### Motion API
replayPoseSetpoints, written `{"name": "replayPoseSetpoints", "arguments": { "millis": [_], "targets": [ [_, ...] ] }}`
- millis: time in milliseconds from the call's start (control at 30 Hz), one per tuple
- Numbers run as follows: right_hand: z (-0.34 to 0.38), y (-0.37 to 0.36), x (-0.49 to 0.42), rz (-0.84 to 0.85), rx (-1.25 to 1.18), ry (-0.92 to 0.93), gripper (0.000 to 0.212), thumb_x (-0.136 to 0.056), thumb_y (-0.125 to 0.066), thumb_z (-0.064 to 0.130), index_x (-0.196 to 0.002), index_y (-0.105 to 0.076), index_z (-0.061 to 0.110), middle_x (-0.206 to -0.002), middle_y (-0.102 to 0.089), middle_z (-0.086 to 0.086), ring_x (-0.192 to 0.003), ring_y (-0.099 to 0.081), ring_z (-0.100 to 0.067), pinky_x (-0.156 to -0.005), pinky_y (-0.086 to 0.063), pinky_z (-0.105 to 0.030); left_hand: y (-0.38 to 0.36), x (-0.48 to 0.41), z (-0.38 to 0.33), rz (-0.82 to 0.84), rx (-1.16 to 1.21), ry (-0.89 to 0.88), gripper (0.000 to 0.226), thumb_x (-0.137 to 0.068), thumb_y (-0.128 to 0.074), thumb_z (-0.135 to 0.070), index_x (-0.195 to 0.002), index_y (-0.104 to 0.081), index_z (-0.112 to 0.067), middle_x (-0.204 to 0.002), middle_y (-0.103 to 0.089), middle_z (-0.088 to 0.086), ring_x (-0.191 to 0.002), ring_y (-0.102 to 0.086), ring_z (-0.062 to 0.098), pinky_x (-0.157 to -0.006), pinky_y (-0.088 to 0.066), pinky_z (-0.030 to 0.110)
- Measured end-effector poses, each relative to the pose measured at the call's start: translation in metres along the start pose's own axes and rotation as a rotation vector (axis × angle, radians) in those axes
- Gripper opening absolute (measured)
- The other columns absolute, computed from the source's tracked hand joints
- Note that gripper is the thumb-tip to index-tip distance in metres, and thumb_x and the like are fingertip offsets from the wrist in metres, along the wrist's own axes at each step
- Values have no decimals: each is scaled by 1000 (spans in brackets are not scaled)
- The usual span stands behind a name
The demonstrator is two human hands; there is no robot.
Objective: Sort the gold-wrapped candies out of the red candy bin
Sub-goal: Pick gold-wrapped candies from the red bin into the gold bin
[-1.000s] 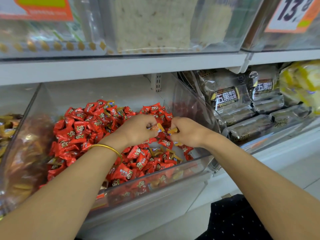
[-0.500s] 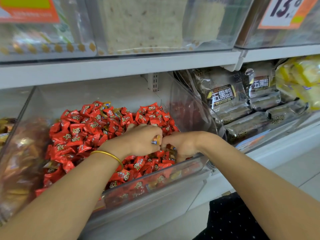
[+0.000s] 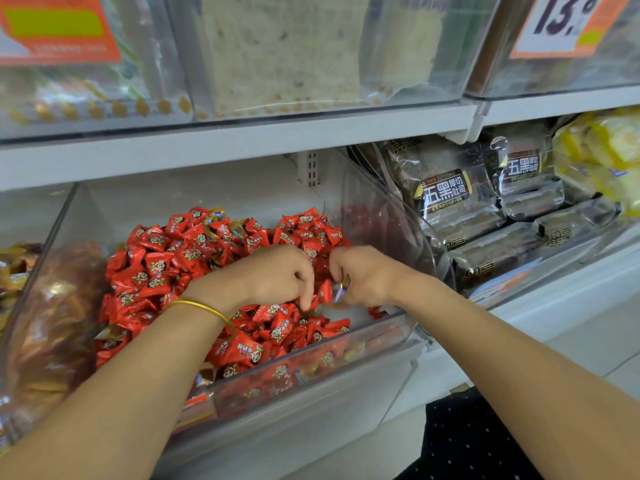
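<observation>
A clear plastic bin (image 3: 377,336) on the lower shelf holds a heap of red-wrapped candies (image 3: 162,268), with a few gold-wrapped candies (image 3: 216,216) mixed in at the back. My left hand (image 3: 277,275), with a gold bangle on its wrist, reaches down into the pile, its fingertips among red candies near the front. My right hand (image 3: 363,275) is beside it, fingers closed around gold-wrapped candies (image 3: 341,289) that show at its palm. The two hands are nearly touching.
The neighbouring bin on the left (image 3: 20,271) holds gold and brown candies. Dark packaged toast loaves (image 3: 450,199) and yellow bread bags (image 3: 602,157) fill the bin on the right. A shelf (image 3: 242,140) with more clear bins hangs close above.
Both hands have dropped from above the pile down into the candies at the bin's front. The left fingers now dig into the red candies; the right hand still holds gold ones.
</observation>
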State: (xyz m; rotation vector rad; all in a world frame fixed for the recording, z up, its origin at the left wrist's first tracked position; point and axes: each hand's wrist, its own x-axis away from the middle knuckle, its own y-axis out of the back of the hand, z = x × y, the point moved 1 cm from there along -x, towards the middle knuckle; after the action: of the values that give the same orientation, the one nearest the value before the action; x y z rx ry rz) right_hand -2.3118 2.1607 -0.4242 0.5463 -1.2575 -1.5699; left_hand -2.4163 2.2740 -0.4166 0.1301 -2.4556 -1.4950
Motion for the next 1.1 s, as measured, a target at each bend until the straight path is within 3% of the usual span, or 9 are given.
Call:
{"name": "replayPoseSetpoints", "arguments": {
  "millis": [100, 233, 400, 500, 667, 800, 933, 1033, 1100],
  "targets": [
    [2, 11, 8, -272, -77, 28, 21, -84, -66, 15, -101, -56, 9, -96, -56, -6, -84, -55, -20, -73, -45, -28, -7, -5, -1, 36, -145, 3, 37, -89, -48, -5, -109, -68, -29, -104, -58, -19, -111, -50, 10, -107, -28, 34],
    [6, 22, 21, -311, -501, -22, 14, -93, -55, 10, -106, -50, 13, -72, -54, -5, -42, -51, -8, -37, -39, -16, -13, -10, 1, 11, -71, -28, 52, -89, -47, -1, -133, -49, -29, -136, -47, -9, -128, -41, 12, -109, -30, 35],
    [6, 31, 36, -251, -953, -83, 14, -98, -46, 7, -111, -49, 4, -82, -55, -11, -59, -57, -16, -36, -42, -19, -17, -12, 2, -53, -101, -54, 28, -86, -59, -15, -110, -58, -29, -107, -49, -14, -97, -47, 7, -102, -34, 41],
    [8, 38, 39, -226, -1189, -97, 10, -97, -45, 2, -104, -51, 2, -86, -55, -14, -59, -59, -15, -39, -42, -19, -25, -16, -2, 44, -318, -75, 33, -87, -60, -31, -121, -58, -34, -122, -46, -9, -108, -45, 9, -103, -26, 41],
    [11, 45, 38, -189, -1524, -147, 16, -94, -43, -2, -98, -56, 6, -78, -58, -13, -55, -59, -17, -39, -39, -18, -31, -22, -6, 91, -482, -94, 38, -89, -57, -29, -126, -53, -32, -123, -48, -6, -119, -43, 18, -105, -23, 47],
    [13, 52, 42, -92, -1757, -164, 14, -95, -44, 12, -91, -57, 7, -74, -55, -8, -59, -54, -16, -37, -36, -15, -31, -21, -6, -2, -387, -121, 15, -86, -63, -20, -99, -59, -27, -106, -55, -11, -104, -51, 13, -104, -23, 40],
    [11, 52, 42, -115, -1657, -157, 29, -89, -59, 31, -67, -50, 13, -61, -46, -2, -53, -47, -12, -33, -28, -13, -17, -17, 0, -197, -59, -127, 14, -79, -71, -29, -78, -57, -31, -77, -60, -14, -79, -53, 3, -95, -33, 32],
    [11, 46, 42, -157, -1336, -99, 12, -88, -60, 12, -76, -59, 13, -60, -47, -2, -52, -47, -12, -34, -30, -16, -3, -13, -1, -331, 298, -147, 11, -79, -73, -20, -81, -62, -20, -76, -57, -12, -71, -50, 0, -71, -39, 18],
    [9, 44, 42, -162, -1100, -72, 17, -86, -55, -2, -86, -66, 11, -57, -50, -2, -50, -48, -11, -37, -32, -18, 2, -10, -3, -362, 370, -148, 9, -82, -70, -19, -83, -61, -18, -78, -54, -12, -71, -48, -1, -65, -37, 14]
  ]
}}
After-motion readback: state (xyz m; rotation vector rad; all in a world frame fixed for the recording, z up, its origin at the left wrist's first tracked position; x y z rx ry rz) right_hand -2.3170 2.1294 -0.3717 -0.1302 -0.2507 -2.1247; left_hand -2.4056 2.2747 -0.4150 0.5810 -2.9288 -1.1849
